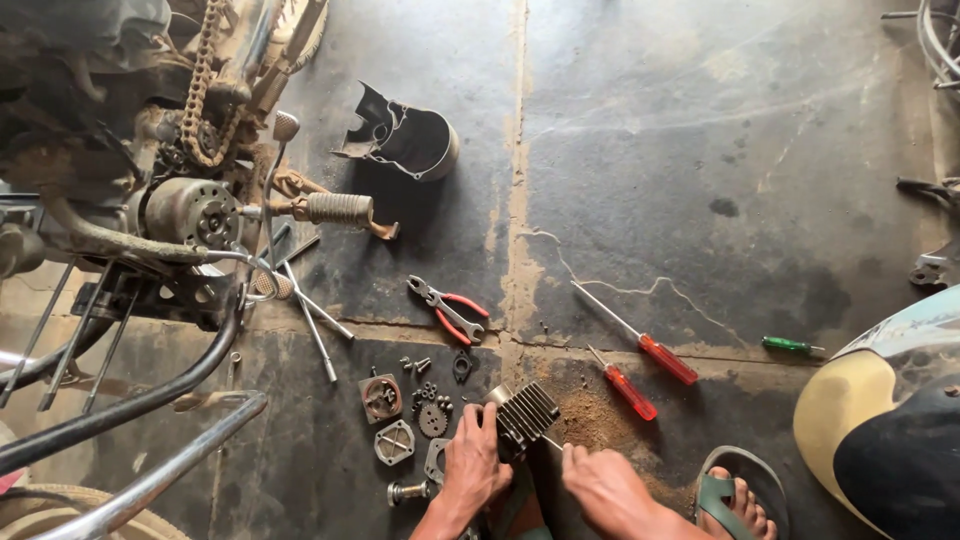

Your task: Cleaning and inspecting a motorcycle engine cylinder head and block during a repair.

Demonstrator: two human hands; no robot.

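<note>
My left hand [472, 463] grips a small finned metal engine part [527, 412] held low over the oily concrete floor. My right hand [603, 487] is closed around a thin tool whose tip points toward that part; the tool itself is mostly hidden. Just left of my hands lie several small parts: a square housing [381, 397], a flat cover plate [394, 441], a gear [433, 418], a gasket [437, 459] and loose bolts [412, 364].
Red-handled pliers [450, 311], two red-handled screwdrivers [634, 332] [624, 384] and a small green screwdriver [790, 345] lie on the floor. A motorcycle with chain and footpeg [338, 208] fills the left. A black plastic cover [405, 135] lies beyond. My sandalled foot [738, 497] is at lower right.
</note>
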